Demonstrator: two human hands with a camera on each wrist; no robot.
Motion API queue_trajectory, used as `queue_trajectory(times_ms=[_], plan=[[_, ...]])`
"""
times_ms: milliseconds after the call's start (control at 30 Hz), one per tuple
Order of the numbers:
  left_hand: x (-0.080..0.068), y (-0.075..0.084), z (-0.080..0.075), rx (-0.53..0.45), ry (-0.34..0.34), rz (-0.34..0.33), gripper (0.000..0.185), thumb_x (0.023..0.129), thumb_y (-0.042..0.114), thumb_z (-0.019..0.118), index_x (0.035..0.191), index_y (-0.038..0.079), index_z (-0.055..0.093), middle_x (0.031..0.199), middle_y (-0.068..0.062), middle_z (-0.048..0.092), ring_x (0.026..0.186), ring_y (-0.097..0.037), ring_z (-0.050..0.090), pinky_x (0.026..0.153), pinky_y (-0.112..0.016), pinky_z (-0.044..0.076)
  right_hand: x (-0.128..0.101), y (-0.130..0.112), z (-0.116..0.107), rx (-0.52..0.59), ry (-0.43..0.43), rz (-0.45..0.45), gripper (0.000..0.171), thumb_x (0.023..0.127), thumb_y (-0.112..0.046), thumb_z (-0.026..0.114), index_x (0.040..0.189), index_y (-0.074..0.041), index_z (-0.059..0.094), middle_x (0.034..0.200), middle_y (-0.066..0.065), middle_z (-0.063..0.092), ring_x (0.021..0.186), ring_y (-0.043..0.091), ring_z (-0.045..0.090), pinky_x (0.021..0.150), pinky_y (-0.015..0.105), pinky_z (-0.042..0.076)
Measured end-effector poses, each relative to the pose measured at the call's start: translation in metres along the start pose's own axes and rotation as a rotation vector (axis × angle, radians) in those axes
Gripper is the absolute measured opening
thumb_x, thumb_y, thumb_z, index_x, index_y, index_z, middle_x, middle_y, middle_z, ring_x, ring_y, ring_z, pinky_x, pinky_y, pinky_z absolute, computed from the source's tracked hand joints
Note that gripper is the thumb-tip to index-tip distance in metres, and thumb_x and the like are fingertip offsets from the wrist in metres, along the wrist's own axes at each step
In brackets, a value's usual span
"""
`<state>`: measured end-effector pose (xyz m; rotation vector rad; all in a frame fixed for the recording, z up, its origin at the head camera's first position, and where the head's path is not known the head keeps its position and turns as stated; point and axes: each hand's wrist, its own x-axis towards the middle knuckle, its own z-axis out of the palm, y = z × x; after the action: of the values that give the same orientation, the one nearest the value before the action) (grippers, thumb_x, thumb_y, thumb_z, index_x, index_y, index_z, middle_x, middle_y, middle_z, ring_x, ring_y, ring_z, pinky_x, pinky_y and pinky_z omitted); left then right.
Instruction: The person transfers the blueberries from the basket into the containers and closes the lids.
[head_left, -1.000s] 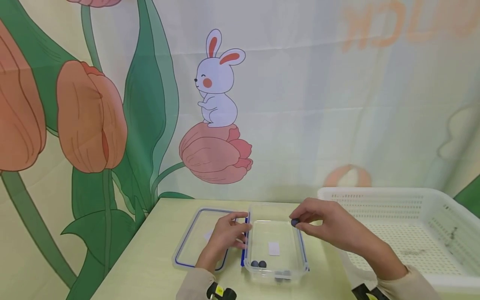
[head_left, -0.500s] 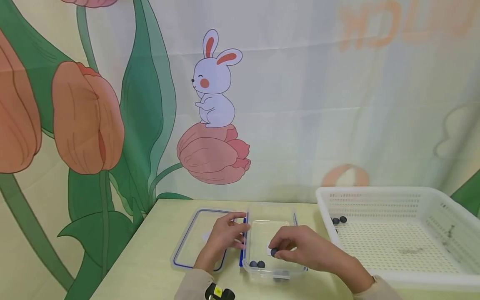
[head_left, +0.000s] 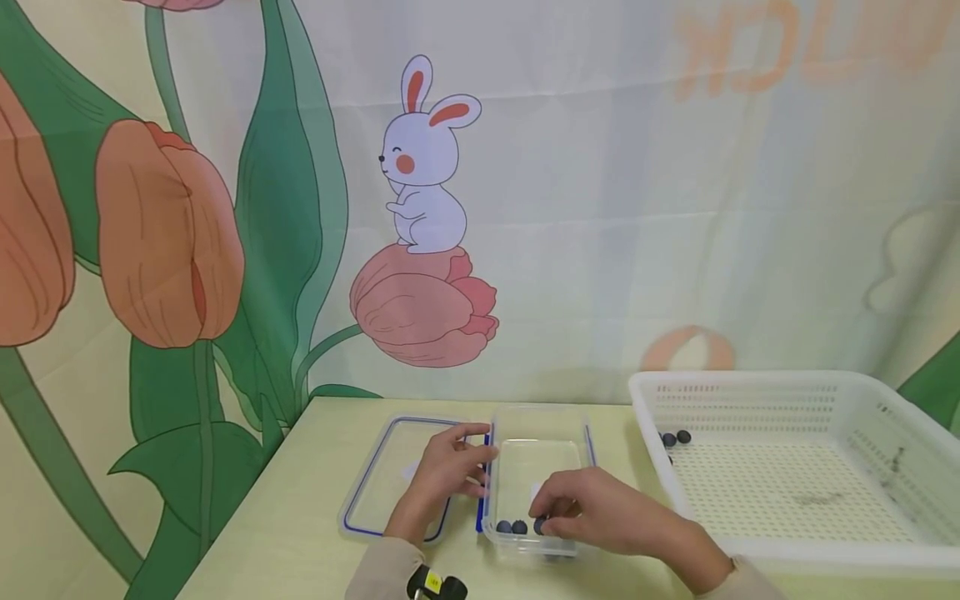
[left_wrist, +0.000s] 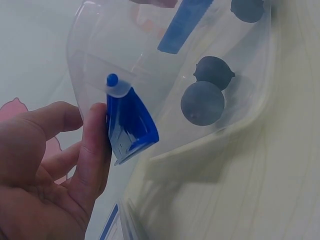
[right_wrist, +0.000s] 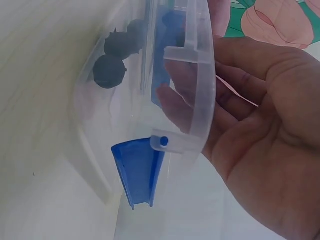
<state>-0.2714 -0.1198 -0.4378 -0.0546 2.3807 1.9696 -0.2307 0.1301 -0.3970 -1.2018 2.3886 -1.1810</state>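
Right hand [head_left: 592, 512] has moved from the far right rim down into the box [head_left: 536, 546], fingers curled at a berry [head_left: 538, 526] beside two others at the near left; probably letting go, grip unclear. Left hand [head_left: 442, 475] still pinches the box's left latch [left_wrist: 127, 125]. More berries wait in the basket [head_left: 795, 554].

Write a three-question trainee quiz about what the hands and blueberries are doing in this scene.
1. True or false: the white basket holds blueberries.
2. Which hand reaches into the clear container? A left, B right.
3. What lies left of the container?

Key:
1. True: two blueberries in the basket sit at its left end.
2. B: the right hand sets a berry by the blueberries in the container; the left hand holds its blue latch.
3. Its lid.
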Motion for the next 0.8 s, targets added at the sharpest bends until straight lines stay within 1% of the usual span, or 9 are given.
queue_trajectory(times_ms=[133,200,300,433,567,667,800], plan=[[0.001,-0.001,0.0,-0.004,-0.005,-0.002,0.05,0.097,0.018,0.078,0.144,0.008,0.064,0.094,-0.012,0.063,0.07,-0.019,0.067,0.059,-0.029,0.063,-0.001,-0.002,-0.002,-0.041,0.011,-0.024,0.011,0.097,-0.007,0.076,0.108,-0.006,0.076,0.102,-0.005,0.076,0.09,0.002,0.069,0.082,0.026,0.061],[0.002,-0.001,0.0,-0.006,-0.006,-0.007,0.049,0.097,0.018,0.078,0.144,0.008,0.064,0.095,-0.012,0.062,0.071,-0.019,0.067,0.059,-0.029,0.063,-0.001,-0.004,-0.006,-0.044,0.016,-0.027,0.011,0.098,-0.008,0.076,0.109,-0.006,0.076,0.103,-0.004,0.076,0.091,0.003,0.07,0.084,0.027,0.061],[0.002,-0.001,0.0,-0.007,-0.003,-0.013,0.049,0.098,0.017,0.078,0.143,0.008,0.065,0.095,-0.012,0.062,0.071,-0.019,0.067,0.059,-0.029,0.063,-0.004,-0.009,-0.013,-0.052,0.03,-0.016,0.011,0.099,-0.009,0.075,0.11,-0.008,0.075,0.103,-0.006,0.076,0.091,0.004,0.071,0.083,0.027,0.061],[0.002,0.0,0.0,-0.002,0.005,-0.014,0.049,0.098,0.017,0.078,0.143,0.009,0.065,0.095,-0.012,0.063,0.07,-0.018,0.067,0.059,-0.028,0.063,-0.009,-0.017,-0.025,-0.07,0.061,-0.001,0.012,0.1,-0.009,0.074,0.111,-0.013,0.075,0.102,-0.012,0.075,0.091,0.006,0.071,0.081,0.028,0.061],[0.002,0.0,0.0,-0.002,0.005,-0.008,0.05,0.097,0.017,0.078,0.144,0.008,0.064,0.095,-0.012,0.063,0.07,-0.018,0.067,0.059,-0.029,0.063,-0.016,-0.023,-0.038,-0.109,0.102,-0.012,0.012,0.101,-0.01,0.074,0.112,-0.014,0.074,0.103,-0.014,0.074,0.091,0.006,0.071,0.082,0.029,0.061],[0.001,0.0,0.0,0.003,0.008,-0.01,0.05,0.097,0.017,0.079,0.144,0.008,0.064,0.095,-0.012,0.063,0.07,-0.018,0.067,0.058,-0.029,0.063,-0.021,-0.026,-0.046,-0.139,0.146,-0.034,0.012,0.101,-0.012,0.074,0.113,-0.014,0.074,0.105,-0.012,0.073,0.092,0.006,0.071,0.082,0.03,0.061],[0.001,0.001,0.002,0.006,0.013,-0.02,0.048,0.098,0.017,0.078,0.143,0.008,0.065,0.094,-0.012,0.064,0.07,-0.019,0.067,0.058,-0.029,0.063,-0.029,-0.03,-0.057,-0.151,0.212,-0.065,0.012,0.101,-0.014,0.075,0.113,-0.015,0.074,0.109,-0.009,0.074,0.094,0.008,0.072,0.086,0.031,0.062]])
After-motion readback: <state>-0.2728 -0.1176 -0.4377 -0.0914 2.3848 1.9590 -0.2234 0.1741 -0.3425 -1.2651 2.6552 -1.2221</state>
